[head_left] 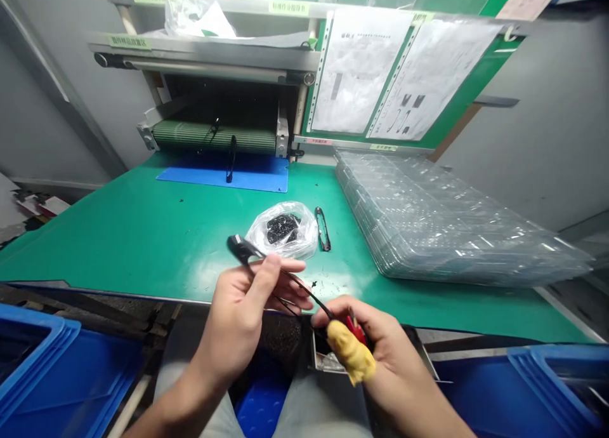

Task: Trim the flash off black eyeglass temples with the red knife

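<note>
My left hand (250, 298) is closed around a long thin black plastic part (242, 249), pinched between thumb and fingers, its thick end pointing up and left. My right hand (375, 349) is closed on a small tool with red handles (354, 327), its tip meeting the thin end of the black part. A yellow cot covers my right thumb (351, 357). Both hands hover over the near edge of the green table (143, 235). Just beyond them lies a clear bag of small black pieces (284, 228) and another black part (323, 228).
A tall stack of clear plastic trays (451, 222) fills the table's right side. A blue mat (223, 171) with a black part lies under a conveyor belt (214, 135) at the back. Blue bins (42, 368) stand low at both sides. A small metal box (326, 358) sits under my hands.
</note>
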`<state>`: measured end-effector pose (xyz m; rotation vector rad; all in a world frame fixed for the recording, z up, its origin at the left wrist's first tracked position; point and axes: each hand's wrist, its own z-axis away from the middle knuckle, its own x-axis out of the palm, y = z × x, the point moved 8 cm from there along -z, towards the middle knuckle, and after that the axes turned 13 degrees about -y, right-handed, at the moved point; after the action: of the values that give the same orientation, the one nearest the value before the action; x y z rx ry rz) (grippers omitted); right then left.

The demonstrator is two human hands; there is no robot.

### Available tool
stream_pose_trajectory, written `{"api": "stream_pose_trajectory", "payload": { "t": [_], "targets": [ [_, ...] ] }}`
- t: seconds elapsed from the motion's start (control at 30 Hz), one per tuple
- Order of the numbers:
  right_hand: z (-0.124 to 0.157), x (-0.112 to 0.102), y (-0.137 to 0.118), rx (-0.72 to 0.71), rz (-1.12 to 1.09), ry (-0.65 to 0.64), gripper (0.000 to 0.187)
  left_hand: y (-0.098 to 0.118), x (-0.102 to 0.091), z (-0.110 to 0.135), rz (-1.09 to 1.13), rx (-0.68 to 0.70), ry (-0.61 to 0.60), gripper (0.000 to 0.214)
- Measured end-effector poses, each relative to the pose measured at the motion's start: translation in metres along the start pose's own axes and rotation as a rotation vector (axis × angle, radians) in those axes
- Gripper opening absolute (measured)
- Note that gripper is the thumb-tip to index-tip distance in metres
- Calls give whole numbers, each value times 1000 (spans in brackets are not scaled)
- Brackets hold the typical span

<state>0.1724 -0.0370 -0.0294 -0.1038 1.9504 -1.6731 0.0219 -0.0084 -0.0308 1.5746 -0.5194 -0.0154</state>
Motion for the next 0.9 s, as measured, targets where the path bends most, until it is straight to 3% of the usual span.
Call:
{"api": "stream_pose_trajectory", "payload": {
  "t": [0.07, 0.13, 0.2, 0.3, 0.4, 0.47, 0.53, 0.6, 0.67, 0.77, 0.9],
  "targets": [
    [-4, -9, 12, 20, -209, 105, 32, 3, -2, 15, -95, 97, 97, 32],
    [-9, -23, 13, 1, -284, 150, 38, 2, 4, 28, -202, 85, 41, 27],
    [-16, -36, 3, -26, -253, 111, 42, -10, 10, 34, -112, -57, -135, 39],
    [-27, -46, -16, -60, -152, 3, 45, -28, 24, 39, 246, -300, -417, 46],
    [-35, -40, -28, -60, -37, -82, 42, -34, 37, 37, 350, -444, -574, 51],
    [-35, -35, -36, -76, 129, -72, 33, -38, 43, 38, 245, -561, -585, 51],
    [-28, -34, -49, -142, 405, 44, 20, -37, 44, 40, 125, -630, -529, 41],
    [-13, -27, -65, -238, 716, 147, 17, -28, 43, 40, 90, -610, -460, 42],
    [0, -13, -75, -326, 954, 135, 20, -20, 41, 40, 69, -566, -429, 45],
    [12, 2, -81, -396, 1111, 55, 28, -15, 40, 42, 6, -568, -438, 47],
    [15, 5, -84, -401, 1159, 46, 30, -16, 42, 43, -33, -607, -440, 48]
  ]
}}
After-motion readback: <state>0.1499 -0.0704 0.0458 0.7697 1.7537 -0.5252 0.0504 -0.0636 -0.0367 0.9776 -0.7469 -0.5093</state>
